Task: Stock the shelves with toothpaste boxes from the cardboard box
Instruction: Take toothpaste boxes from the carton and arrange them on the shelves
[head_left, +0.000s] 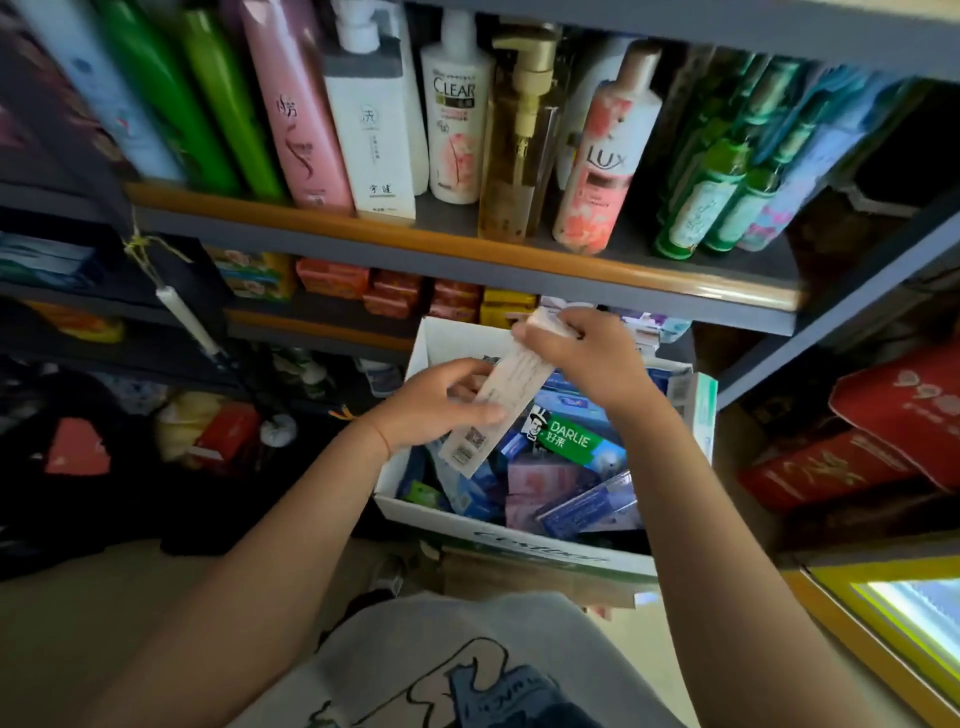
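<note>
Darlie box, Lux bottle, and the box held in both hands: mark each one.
Darlie box (569, 441): head view, on its green printed face.
Lux bottle (605, 161): head view, on its pink label.
Held box (498, 400): head view, on its pale middle, between the two hands.

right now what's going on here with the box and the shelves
A person is stocking shelves. Both hands hold one pale toothpaste box above the open cardboard box: the left hand grips its lower part, the right hand its upper end. The cardboard box is full of other toothpaste boxes, a green Darlie box among them. Shampoo bottles fill the shelf above; soap packs sit on the one below.
</note>
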